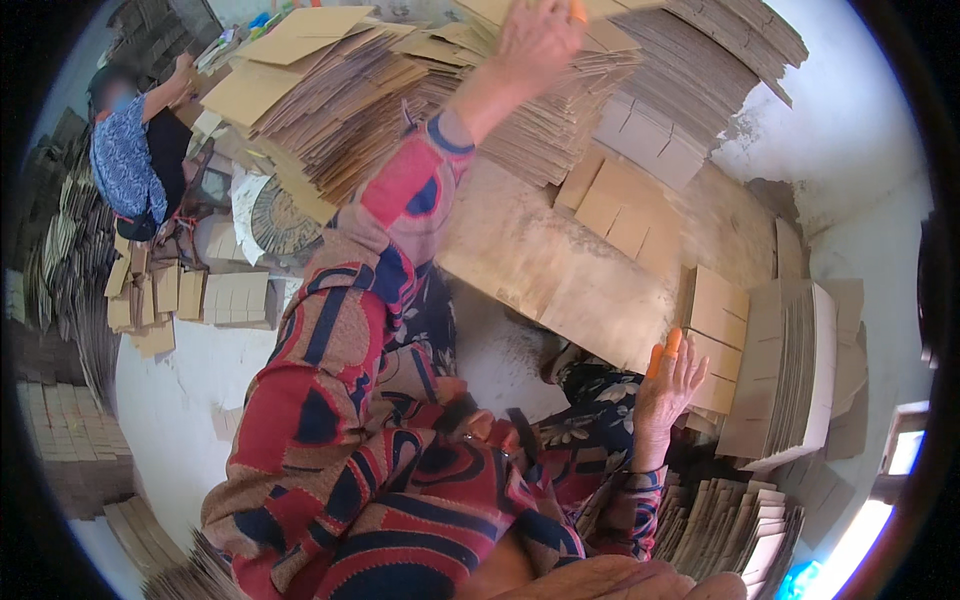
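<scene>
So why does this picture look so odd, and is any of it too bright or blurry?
In the head view, the lens leaves black corners and bends edges near the rim; the opening at lower right is blown out to white; the wall at upper right is brightly lit, the far-left stacks dimmer; the left hand looks slightly soft.

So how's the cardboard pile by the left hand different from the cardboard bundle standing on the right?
The cardboard pile lies flat; the cardboard bundle stands on edge. The pile's edges stick out unevenly; the bundle's line up more neatly. Both are thin cardboard sheets.
</scene>
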